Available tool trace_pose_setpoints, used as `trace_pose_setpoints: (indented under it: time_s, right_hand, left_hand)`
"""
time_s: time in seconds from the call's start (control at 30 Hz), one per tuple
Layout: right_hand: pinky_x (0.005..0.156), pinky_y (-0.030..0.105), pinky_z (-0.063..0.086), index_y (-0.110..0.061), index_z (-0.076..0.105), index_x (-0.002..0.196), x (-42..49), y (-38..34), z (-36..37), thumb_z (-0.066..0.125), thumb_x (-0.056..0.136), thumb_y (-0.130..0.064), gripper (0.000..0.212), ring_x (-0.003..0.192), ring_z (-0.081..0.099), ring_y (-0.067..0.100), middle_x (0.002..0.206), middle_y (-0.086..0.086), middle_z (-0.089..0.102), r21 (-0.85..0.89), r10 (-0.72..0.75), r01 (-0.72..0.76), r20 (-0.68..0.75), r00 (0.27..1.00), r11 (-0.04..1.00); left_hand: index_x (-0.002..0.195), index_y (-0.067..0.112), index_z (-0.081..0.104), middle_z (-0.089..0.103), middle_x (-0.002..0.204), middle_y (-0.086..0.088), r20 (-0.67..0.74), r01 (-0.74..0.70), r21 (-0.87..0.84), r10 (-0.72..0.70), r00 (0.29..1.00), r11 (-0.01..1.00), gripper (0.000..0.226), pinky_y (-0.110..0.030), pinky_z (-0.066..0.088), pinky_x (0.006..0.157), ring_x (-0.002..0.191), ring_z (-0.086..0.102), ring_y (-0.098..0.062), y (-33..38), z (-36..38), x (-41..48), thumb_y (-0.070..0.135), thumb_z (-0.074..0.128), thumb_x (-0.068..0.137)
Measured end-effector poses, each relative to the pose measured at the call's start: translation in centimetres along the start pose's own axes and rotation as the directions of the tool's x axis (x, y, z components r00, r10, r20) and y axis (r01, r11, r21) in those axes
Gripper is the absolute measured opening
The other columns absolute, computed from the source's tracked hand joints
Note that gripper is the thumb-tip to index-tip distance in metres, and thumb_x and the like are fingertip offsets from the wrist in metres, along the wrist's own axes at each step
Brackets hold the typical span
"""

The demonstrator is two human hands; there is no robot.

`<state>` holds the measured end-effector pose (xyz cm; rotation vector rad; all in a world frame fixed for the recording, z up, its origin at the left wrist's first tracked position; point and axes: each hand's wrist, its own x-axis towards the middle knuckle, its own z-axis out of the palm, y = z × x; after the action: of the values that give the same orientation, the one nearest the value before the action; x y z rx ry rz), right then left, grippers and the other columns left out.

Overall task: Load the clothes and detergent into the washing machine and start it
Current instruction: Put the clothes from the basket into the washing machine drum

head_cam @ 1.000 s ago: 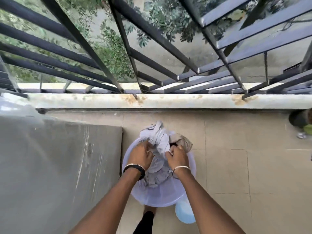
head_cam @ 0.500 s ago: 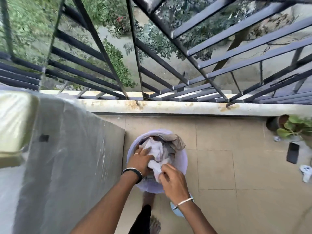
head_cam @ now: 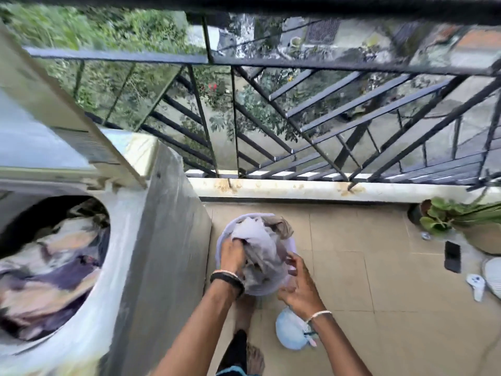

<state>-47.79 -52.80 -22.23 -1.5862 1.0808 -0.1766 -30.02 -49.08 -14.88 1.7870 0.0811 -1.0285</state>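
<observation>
A pale lilac bucket (head_cam: 291, 246) stands on the tiled floor, filled with crumpled grey clothes (head_cam: 260, 248). My left hand (head_cam: 231, 255) grips the grey cloth at the bucket's left side. My right hand (head_cam: 299, 287) sits at the bucket's near right rim, fingers spread and touching the cloth's edge. To the left, the top-loading washing machine (head_cam: 151, 240) stands with its lid up. Its drum (head_cam: 48, 267) holds several purple, white and tan garments. No detergent is visible.
A small light-blue container (head_cam: 290, 333) sits on the floor by my right forearm. At the right are a potted plant (head_cam: 444, 218), a black phone (head_cam: 452, 257) and white objects. A black metal railing (head_cam: 298, 131) closes the balcony ahead. My foot is under the bucket.
The view has swung up and left, bringing the open machine drum into sight. My left hand has taken hold of the grey cloth; my right hand has slid to the bucket's right rim.
</observation>
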Motion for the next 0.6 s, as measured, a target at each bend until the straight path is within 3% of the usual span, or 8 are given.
trace_pose_setpoints:
  time_s: [0.1,0.17,0.23,0.27,0.37,0.47,0.53,0.6]
  right_hand:
    - [0.095,0.018,0.044,-0.023,0.035,0.141,-1.1,-0.5,0.4,0.078,0.050,-0.039,0.103,0.115,0.050,-0.004,0.129,-0.018,0.048,-0.061,0.003,0.000,0.037,0.999,0.998]
    - [0.094,0.021,0.048,-0.020,0.041,0.135,-1.2,-0.8,1.1,0.088,0.044,-0.042,0.105,0.117,0.055,0.006,0.129,-0.006,0.057,-0.039,0.039,-0.037,0.048,0.998,0.999]
    - [0.088,0.022,0.053,-0.022,0.050,0.121,-1.0,-1.8,1.4,0.092,0.036,-0.044,0.097,0.107,0.063,0.008,0.119,-0.003,0.066,-0.024,0.097,-0.097,0.017,0.995,0.995]
    - [0.087,0.019,0.053,-0.023,0.052,0.118,-1.0,-2.5,1.4,0.092,0.031,-0.048,0.098,0.103,0.064,0.006,0.114,-0.007,0.066,-0.035,0.107,-0.108,-0.027,0.994,0.993]
    - [0.088,0.018,0.051,-0.028,0.057,0.117,-0.7,-3.6,1.1,0.091,0.025,-0.055,0.102,0.101,0.062,0.006,0.108,-0.014,0.065,-0.044,0.039,-0.046,-0.134,0.990,0.998]
    - [0.094,0.030,0.051,-0.028,0.058,0.122,-2.5,-5.9,0.3,0.093,0.039,-0.045,0.092,0.109,0.063,0.014,0.112,-0.009,0.068,-0.012,0.069,-0.072,-0.171,0.983,0.997]
    - [0.087,0.030,0.050,-0.016,0.062,0.120,-3.8,-7.7,-0.4,0.087,0.062,-0.028,0.065,0.109,0.064,0.022,0.113,0.004,0.070,0.018,0.084,-0.082,-0.208,0.974,0.996]
    - [0.078,0.031,0.047,-0.006,0.066,0.112,-4.4,-9.2,-1.0,0.078,0.070,-0.016,0.045,0.102,0.065,0.027,0.109,0.014,0.071,0.065,0.063,-0.048,-0.255,0.965,0.997]
  left_hand:
    - [0.081,0.015,0.063,0.064,0.103,-0.011,0.116,0.063,-0.296,-0.030,0.993,0.953,0.030,-0.039,0.050,0.087,0.084,0.063,-0.023,3.9,-0.8,-4.8,0.025,0.042,0.100]
    - [0.096,0.008,0.067,0.066,0.112,-0.015,0.292,0.080,-0.419,0.051,0.955,0.905,0.039,-0.041,0.054,0.089,0.089,0.069,-0.026,6.7,-1.4,-8.2,0.043,0.051,0.094]
    - [0.125,0.004,0.060,0.063,0.125,-0.020,0.440,0.097,-0.491,0.150,0.885,0.866,0.079,-0.051,0.049,0.099,0.113,0.063,-0.034,9.8,-2.0,-11.4,0.065,0.059,0.076]
    - [0.133,0.006,0.054,0.059,0.131,-0.020,0.479,0.081,-0.506,0.203,0.854,0.858,0.087,-0.052,0.047,0.101,0.120,0.057,-0.035,11.2,-2.3,-13.3,0.069,0.054,0.074]
    - [0.136,0.010,0.049,0.058,0.131,-0.014,0.569,0.081,-0.589,0.341,0.748,0.804,0.077,-0.048,0.044,0.101,0.121,0.053,-0.032,14.7,-4.1,-17.6,0.069,0.029,0.090]
    - [0.123,0.014,0.056,0.064,0.117,-0.012,0.595,0.078,-0.677,0.482,0.643,0.732,0.067,-0.044,0.044,0.102,0.113,0.058,-0.028,16.6,-6.3,-20.5,0.066,0.024,0.095]
    - [0.119,0.015,0.058,0.066,0.114,-0.011,0.605,0.053,-0.694,0.542,0.583,0.718,0.065,-0.042,0.047,0.099,0.109,0.061,-0.027,17.1,-7.4,-22.3,0.064,0.022,0.096]
    - [0.124,0.015,0.054,0.063,0.119,-0.011,0.619,0.045,-0.705,0.583,0.527,0.708,0.065,-0.042,0.046,0.102,0.113,0.058,-0.027,17.3,-8.3,-24.3,0.064,0.023,0.096]
